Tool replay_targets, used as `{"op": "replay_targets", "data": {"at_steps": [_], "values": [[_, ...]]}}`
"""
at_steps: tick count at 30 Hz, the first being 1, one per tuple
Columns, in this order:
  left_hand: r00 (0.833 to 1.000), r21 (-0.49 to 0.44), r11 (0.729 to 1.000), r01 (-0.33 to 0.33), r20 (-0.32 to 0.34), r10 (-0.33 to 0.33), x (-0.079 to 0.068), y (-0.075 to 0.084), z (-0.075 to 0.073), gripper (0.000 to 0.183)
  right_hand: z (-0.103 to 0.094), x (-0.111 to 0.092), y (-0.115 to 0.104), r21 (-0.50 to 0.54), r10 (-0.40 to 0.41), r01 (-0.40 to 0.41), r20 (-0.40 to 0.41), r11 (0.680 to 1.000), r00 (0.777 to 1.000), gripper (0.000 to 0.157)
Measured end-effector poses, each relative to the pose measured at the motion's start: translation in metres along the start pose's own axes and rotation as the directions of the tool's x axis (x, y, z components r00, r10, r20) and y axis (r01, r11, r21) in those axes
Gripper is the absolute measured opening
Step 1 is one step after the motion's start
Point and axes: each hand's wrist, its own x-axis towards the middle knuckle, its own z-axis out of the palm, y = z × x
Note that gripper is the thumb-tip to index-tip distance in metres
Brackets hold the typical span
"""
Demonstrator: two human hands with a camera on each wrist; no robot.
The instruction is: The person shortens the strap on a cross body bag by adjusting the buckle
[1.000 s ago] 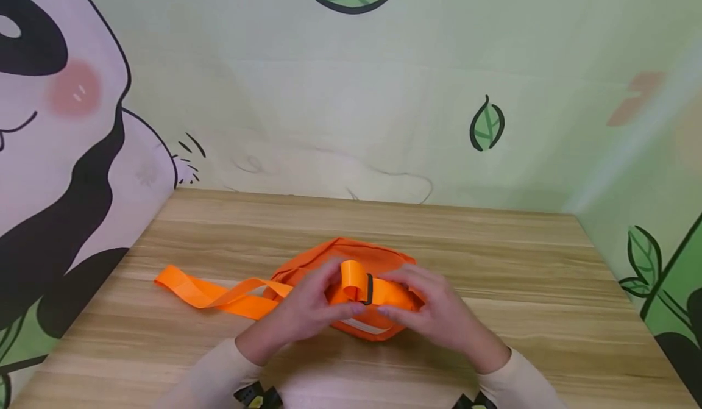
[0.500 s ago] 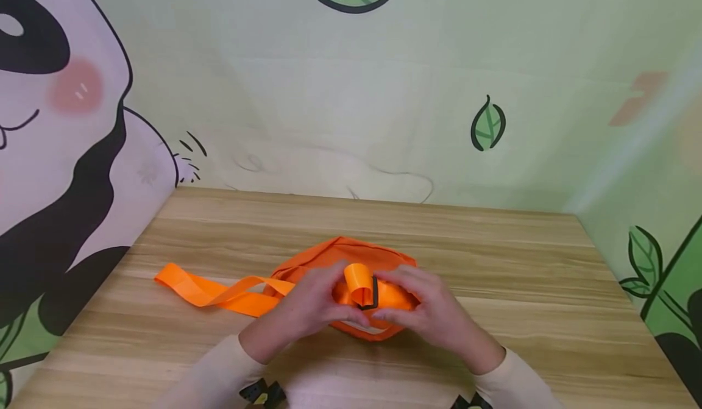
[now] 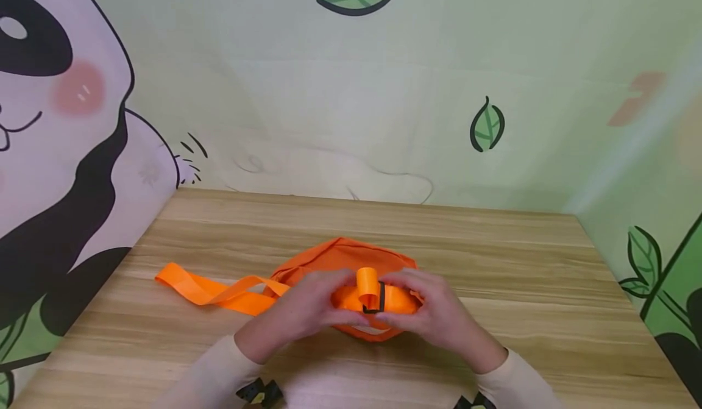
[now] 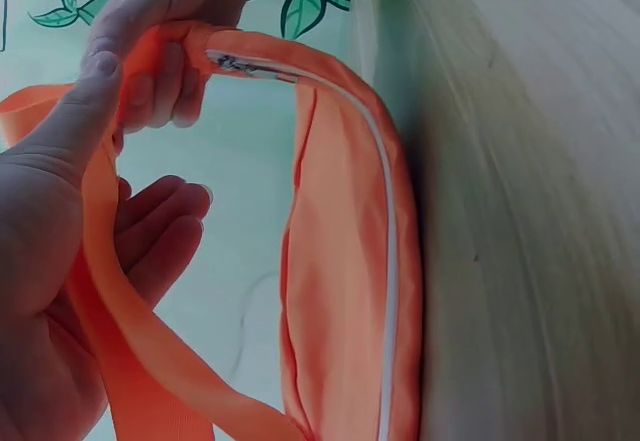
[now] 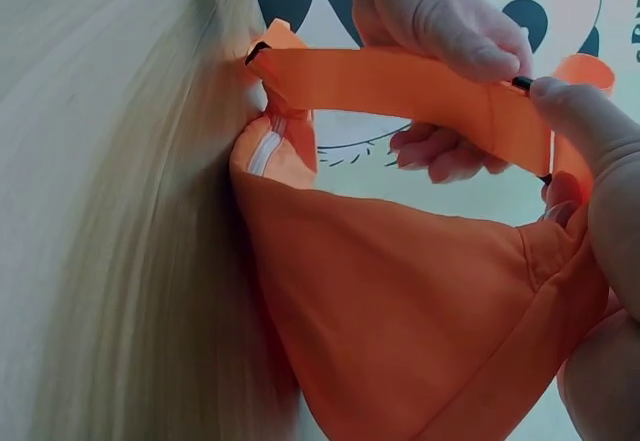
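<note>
An orange waist bag (image 3: 351, 253) with a white zipper (image 4: 388, 251) rests on the table, its webbing strap (image 5: 380, 86) raised over it. My left hand (image 3: 309, 302) pinches the strap, thumb along one edge and fingers curved behind. My right hand (image 3: 436, 302) pinches it at the black slider buckle (image 3: 382, 296), where the strap joins the bag's end. Between the hands a short strap loop (image 3: 367, 284) stands up out of the slider. The right thumb (image 5: 580, 111) presses at the slider's edge in the right wrist view. The right fingers are partly hidden behind the strap and bag.
The strap's loose length (image 3: 214, 293) trails left across the wooden table (image 3: 493, 244). Behind the table stands a wall (image 3: 263, 92) printed with leaves and a panda. Black wrist camera mounts (image 3: 260, 394) sit below the sleeves.
The loop and the slider have shifted a little to the right and down between the hands. Both hands keep their hold in nearly the same place; the bag stays put.
</note>
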Motion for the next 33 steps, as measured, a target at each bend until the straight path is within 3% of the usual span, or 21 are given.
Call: {"op": "replay_targets", "data": {"at_steps": [4,9,16,20,24,28,33], "values": [[1.000,0.020,1.000,-0.001,-0.025,0.001,-0.003,-0.003,-0.003,0.048,-0.003,-0.003,0.002,0.046,0.075,-0.075,-0.001,0.996,0.997,0.046],[0.997,0.031,0.996,0.082,-0.016,-0.081,-0.014,-0.013,-0.014,0.047,-0.010,-0.007,0.005,0.089,0.188,-0.188,0.012,0.978,0.982,0.043],[0.960,0.029,0.960,0.277,0.033,-0.278,-0.038,-0.032,-0.040,0.042,-0.021,-0.012,0.010,0.119,0.261,-0.260,0.006,0.958,0.965,0.039],[0.945,0.011,0.951,0.308,0.114,-0.307,-0.038,-0.034,-0.044,0.048,-0.023,-0.011,0.012,0.139,0.248,-0.249,0.019,0.959,0.968,0.037],[0.942,-0.045,0.956,0.291,0.187,-0.278,-0.025,-0.026,-0.033,0.066,-0.022,-0.009,0.011,0.131,0.232,-0.231,0.011,0.964,0.973,0.038],[0.956,-0.069,0.969,0.235,0.194,-0.218,-0.007,-0.012,-0.012,0.078,-0.020,-0.008,0.011,0.129,0.212,-0.210,-0.001,0.969,0.977,0.039],[0.965,-0.080,0.974,0.211,0.177,-0.194,0.013,0.000,0.009,0.055,-0.021,-0.012,0.015,0.132,0.172,-0.169,-0.011,0.977,0.985,0.040]]}}
